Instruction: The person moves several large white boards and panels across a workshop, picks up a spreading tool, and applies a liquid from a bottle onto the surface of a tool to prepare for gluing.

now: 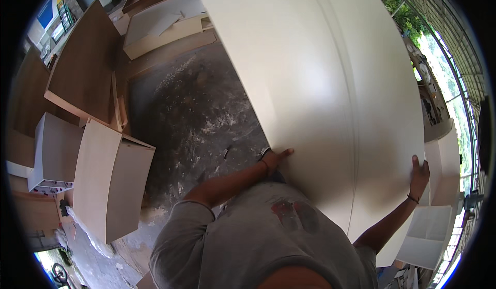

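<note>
While its surface gleams, the cream panel [320, 92] looks lined lengthwise.

Big smooth off-white rect. panel [310, 77], L hand [276, 160] gripping its left edge w/ thumb on top, R hand [419, 178] on the right edge. Dark grey scuffed floor [196, 108] to the L, then a pale boxy wood-tone unit [95, 180] & brown slab-like board [88, 64] nearby.

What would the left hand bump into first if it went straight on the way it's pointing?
The big cream panel. The left hand is at its edge, thumb touching it and pointing across it. Its other fingers are hard to see, so depth there is unclear.
</note>
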`<state>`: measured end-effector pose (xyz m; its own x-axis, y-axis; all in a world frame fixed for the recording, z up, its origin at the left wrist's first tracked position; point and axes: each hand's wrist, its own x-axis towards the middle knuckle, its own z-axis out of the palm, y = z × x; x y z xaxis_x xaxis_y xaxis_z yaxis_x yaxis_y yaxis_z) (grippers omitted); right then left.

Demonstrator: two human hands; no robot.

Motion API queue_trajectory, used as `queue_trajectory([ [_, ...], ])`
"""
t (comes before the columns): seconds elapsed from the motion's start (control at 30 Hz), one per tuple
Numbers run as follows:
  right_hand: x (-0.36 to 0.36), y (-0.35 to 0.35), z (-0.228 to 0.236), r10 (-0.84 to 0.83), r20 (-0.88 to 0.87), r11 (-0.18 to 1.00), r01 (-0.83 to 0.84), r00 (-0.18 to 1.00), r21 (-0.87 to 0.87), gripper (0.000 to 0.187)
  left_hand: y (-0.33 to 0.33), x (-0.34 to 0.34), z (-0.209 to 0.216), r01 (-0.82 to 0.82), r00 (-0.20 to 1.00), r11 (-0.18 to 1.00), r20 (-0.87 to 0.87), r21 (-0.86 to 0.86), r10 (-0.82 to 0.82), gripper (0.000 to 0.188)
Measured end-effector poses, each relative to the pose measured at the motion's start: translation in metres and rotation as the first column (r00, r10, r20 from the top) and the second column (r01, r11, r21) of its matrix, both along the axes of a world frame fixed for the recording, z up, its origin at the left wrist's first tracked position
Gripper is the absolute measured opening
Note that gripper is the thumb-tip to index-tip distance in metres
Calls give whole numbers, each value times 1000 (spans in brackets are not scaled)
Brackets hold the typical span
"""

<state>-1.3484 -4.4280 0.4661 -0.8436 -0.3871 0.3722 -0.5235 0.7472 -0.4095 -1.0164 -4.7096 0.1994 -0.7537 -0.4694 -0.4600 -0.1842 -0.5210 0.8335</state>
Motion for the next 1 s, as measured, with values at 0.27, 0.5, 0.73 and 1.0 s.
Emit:
queue_trajectory([
  [0.27, -79, -59, -1, -257, -61, 965, 259, 965, 36, 69, -145, -130, 57, 170, 985, 982, 6, 79, -171, 77],
  [0.5, -121, -92, -16, -366, -114, 929, 370, 923, 15, 69, -228, -227, -2, 268, 962, 959, -30, -92, -272, 84],
  [0.73, -108, -224, 9, -507, -56, 861, 508, 860, 8, 67, -357, -289, -9, 430, 901, 891, -10, 146, -433, 77],
  [1.0, -96, -385, 85, -588, 7, 808, 588, 809, -22, 51, -506, -343, 83, 544, 835, 818, -27, 188, -549, 67],
])
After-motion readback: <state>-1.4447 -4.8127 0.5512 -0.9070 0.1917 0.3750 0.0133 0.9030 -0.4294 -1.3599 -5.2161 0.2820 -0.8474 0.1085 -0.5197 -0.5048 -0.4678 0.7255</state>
